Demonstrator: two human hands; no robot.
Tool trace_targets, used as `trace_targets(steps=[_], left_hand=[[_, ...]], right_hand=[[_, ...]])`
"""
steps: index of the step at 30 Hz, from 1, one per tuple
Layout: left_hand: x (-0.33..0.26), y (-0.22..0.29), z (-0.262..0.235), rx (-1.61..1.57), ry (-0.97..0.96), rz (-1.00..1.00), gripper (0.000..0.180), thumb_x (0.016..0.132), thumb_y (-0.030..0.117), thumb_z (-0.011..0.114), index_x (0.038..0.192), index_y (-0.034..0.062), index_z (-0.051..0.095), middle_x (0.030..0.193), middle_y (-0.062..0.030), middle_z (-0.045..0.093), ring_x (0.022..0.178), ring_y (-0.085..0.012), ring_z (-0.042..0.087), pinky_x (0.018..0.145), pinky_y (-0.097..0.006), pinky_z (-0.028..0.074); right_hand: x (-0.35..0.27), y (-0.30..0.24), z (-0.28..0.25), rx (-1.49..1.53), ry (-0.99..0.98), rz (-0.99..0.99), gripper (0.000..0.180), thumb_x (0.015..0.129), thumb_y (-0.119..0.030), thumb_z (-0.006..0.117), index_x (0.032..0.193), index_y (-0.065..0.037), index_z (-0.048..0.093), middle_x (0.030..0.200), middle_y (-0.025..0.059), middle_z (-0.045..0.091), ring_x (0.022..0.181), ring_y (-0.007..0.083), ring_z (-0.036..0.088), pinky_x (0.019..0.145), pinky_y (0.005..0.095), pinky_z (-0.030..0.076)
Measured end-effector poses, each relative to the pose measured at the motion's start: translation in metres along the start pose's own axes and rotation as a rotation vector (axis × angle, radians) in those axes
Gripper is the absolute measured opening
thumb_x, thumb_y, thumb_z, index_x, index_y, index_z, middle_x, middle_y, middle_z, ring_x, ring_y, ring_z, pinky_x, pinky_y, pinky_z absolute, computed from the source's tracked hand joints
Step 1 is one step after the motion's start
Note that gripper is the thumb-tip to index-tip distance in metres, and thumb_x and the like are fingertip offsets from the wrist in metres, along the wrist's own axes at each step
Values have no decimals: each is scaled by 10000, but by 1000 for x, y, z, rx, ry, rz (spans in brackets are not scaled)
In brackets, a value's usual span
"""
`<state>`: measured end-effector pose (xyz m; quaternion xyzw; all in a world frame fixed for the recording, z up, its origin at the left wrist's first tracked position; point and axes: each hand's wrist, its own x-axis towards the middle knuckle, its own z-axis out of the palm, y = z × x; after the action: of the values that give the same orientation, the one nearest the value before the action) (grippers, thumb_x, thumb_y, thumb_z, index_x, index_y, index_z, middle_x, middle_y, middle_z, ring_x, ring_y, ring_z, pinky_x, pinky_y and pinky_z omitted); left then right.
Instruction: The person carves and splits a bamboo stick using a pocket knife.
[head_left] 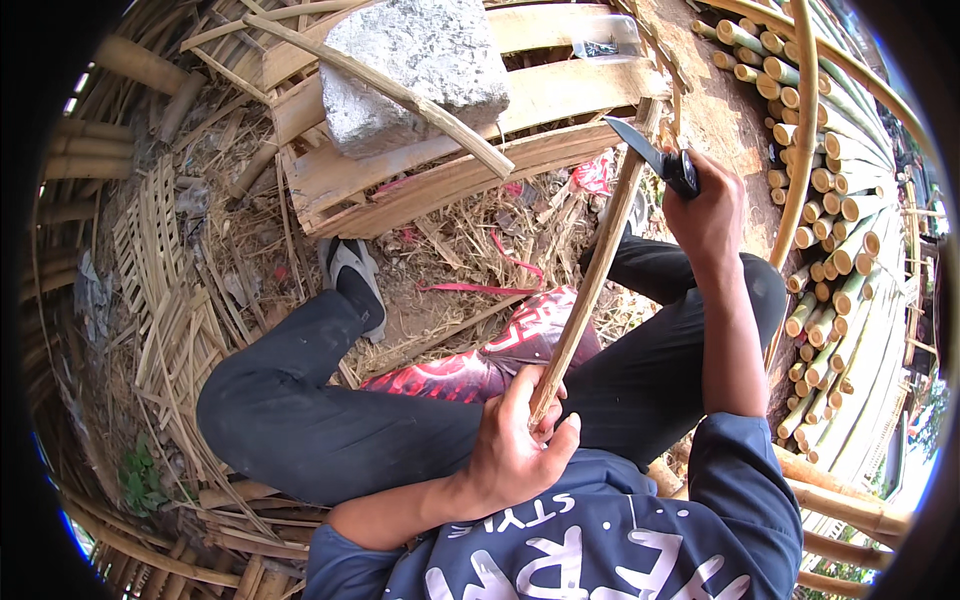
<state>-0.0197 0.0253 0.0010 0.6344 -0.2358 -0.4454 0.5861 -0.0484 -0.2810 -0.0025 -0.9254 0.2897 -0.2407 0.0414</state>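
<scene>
A long, narrow strip of split tan bamboo or wood (600, 265) is held slantwise above the lap, its far end by the pale wooden slatted bench (570, 90); whether the two touch cannot be told. Its near end is gripped by the curled fingers of the left hand (518, 450), the thumb standing off. The black handle of a dark-bladed knife (640, 146) is enclosed by the right hand (708, 205), fingers closed. The blade is laid across the strip near its far end.

The step is judged to be shaving or trimming. The far end should be braced firmly, the blade kept at a shallow angle and thin cuts taken. Strokes drawn towards the left hand or thighs (330, 430) should be avoided.
</scene>
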Motion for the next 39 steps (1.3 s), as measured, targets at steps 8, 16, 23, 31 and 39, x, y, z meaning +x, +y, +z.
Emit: trace_targets(steps=[8,16,23,31,39], left_hand=[[2,-10,-2,-100,78,-68,302,865,69,671,1101,3,495,733,32,397,615,-34,356,548,-211,329],[1,-11,4,136,149,57,447,864,131,709,1207,-20,466,737,-3,461,563,-55,399,495,-239,352],[-3,-2,2,28,77,-20,389,876,92,693,1185,-13,482,755,8,466,596,-42,411,520,-221,367],[1,-6,-8,-202,-66,-78,255,945,104,647,1125,-4,502,829,25,517,685,-11,445,590,-202,392],[0,-1,-9,-155,-53,-69,271,952,136,668,1117,-4,504,827,19,545,708,-14,462,609,-198,400]], right_hand=[[-39,-44,14,338,-340,-172,334,613,-1,708,943,-49,687,823,130,671,741,366,662,667,436,530],[-21,-29,18,121,-318,-69,298,641,-4,685,933,-57,715,835,140,683,760,362,669,679,432,531],[4,2,26,12,-106,20,260,681,-41,718,940,-66,726,859,138,708,791,345,688,704,436,539],[3,5,13,137,180,-46,83,766,-44,699,848,-47,691,746,163,658,662,355,648,612,400,493],[-8,7,25,253,148,28,181,744,-18,671,924,-36,684,736,159,652,695,335,660,651,389,498]])
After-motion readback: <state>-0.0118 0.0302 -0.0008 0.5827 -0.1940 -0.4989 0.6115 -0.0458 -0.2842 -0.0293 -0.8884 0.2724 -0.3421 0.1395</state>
